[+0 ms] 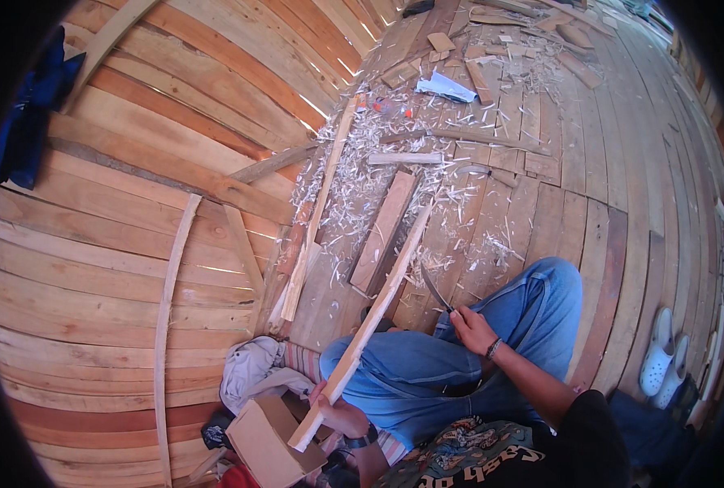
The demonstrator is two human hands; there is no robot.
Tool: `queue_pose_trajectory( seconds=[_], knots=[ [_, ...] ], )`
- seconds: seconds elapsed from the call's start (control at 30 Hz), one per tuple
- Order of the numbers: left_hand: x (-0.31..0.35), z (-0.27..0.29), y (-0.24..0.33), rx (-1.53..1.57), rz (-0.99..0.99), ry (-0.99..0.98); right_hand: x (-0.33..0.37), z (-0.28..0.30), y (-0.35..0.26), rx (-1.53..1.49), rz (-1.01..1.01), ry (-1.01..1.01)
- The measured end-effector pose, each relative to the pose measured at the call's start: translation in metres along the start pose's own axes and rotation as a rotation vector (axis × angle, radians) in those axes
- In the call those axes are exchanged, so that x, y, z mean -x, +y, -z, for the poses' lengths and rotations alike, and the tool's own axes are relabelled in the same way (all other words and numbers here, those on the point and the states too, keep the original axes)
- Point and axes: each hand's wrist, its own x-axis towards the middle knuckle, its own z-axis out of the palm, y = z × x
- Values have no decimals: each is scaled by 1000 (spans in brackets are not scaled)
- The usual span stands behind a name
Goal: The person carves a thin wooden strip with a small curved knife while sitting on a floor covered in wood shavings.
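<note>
My left hand [342, 416] is closed around the lower part of a long, pale wooden strip [372, 321], which slants across my bent leg with its far end over the floor. In my right hand [474, 332] is a knife [433, 286] with a slim curved dark blade. Its fingers wrap the handle, and the blade points away from me, apart from the strip on its right side. A thick reddish wooden block [384, 230] lies on the floor beyond my legs, left of the strip's far end.
Pale shavings [354, 167] litter the plank floor. Among them lie a long board [326, 203], a short stick [405, 159] and a curved blade with a wooden handle [504, 176]. A cardboard box [274, 443] stands by my left arm. Light clogs [659, 358] sit at right; a plank wall [93, 276] rises at left.
</note>
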Motion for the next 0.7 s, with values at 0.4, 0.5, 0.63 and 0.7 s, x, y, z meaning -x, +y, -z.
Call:
queue_pose_trajectory(
  seconds=[0.4,0.5,0.63,0.7],
  knots=[
    [21,-16,18,-65,-289,-400,16,-2,-34,282,286,13],
    [22,-23,31,-122,-377,-502,13,-1,-45,317,299,-4],
    [22,-21,48,-121,-413,-603,8,10,-51,342,308,19],
    [27,-24,61,-139,-411,-673,10,13,-56,326,296,20]
  ],
)
